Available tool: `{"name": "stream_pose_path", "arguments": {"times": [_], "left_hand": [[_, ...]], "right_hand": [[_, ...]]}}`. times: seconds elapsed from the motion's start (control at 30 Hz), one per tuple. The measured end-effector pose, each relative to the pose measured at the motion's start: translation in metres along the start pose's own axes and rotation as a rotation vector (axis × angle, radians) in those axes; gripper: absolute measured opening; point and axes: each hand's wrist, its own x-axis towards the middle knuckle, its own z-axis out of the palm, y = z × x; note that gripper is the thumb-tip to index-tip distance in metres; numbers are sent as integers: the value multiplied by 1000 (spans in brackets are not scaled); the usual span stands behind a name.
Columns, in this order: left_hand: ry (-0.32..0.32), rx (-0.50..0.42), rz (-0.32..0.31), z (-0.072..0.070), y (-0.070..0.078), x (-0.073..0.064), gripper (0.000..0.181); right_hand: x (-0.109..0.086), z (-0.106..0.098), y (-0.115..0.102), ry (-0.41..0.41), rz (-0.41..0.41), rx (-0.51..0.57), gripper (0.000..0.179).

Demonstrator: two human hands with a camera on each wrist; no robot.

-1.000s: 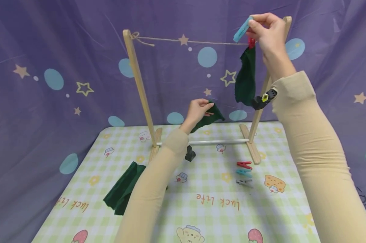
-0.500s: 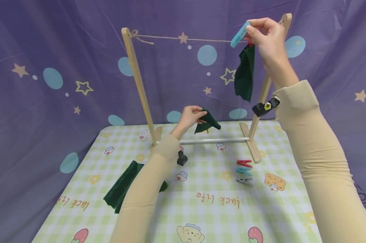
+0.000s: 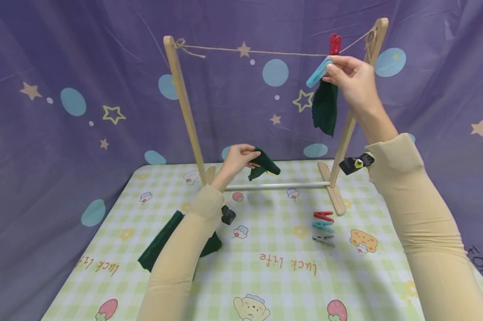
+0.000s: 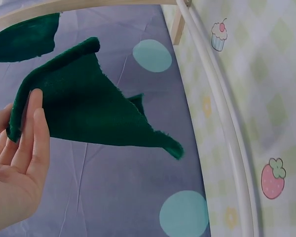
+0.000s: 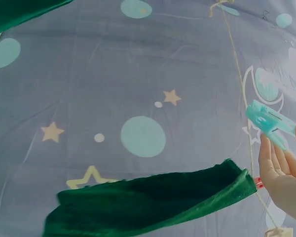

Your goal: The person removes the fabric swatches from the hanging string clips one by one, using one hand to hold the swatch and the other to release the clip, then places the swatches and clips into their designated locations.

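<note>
My left hand (image 3: 238, 159) pinches a dark green cloth (image 4: 89, 103) by one edge, and the rest droops to the right above the table's back part. My right hand (image 3: 355, 82) pinches a light blue clothespin (image 3: 319, 72) between thumb and fingers, just in front of the string. Behind that hand, another green cloth (image 3: 325, 109) hangs from the string (image 3: 257, 52), clipped by a red clothespin (image 3: 335, 44). The right wrist view shows the blue clothespin close to the string and the hanging cloth below it.
The string spans two wooden posts (image 3: 187, 107) joined by a white rod (image 3: 277, 185). More green cloth (image 3: 161, 243) lies at the table's left, partly under my left sleeve. A red clothespin (image 3: 323, 216), a blue clothespin (image 3: 323, 226) and a grey clothespin (image 3: 323, 239) lie at right.
My left hand has moved left and down with its cloth. My right hand has lowered with the blue clothespin, so the red clothespin on the string now shows above it.
</note>
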Motion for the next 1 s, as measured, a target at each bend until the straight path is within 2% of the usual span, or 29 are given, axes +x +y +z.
{"name": "stream_pose_path", "arguments": {"times": [0.2, 0.5, 0.73, 1.0], "left_hand": [[27, 10, 0, -13, -3, -9, 35], [44, 6, -39, -25, -8, -26, 40], [34, -1, -22, -32, -14, -41, 36], [19, -34, -74, -42, -28, -60, 40]], "right_hand": [[-11, -9, 11, -28, 37, 3, 28], [-37, -22, 31, 0, 38, 30, 16], [-62, -35, 47, -14, 89, -29, 20], [-92, -48, 63, -36, 177, -102, 22]]}}
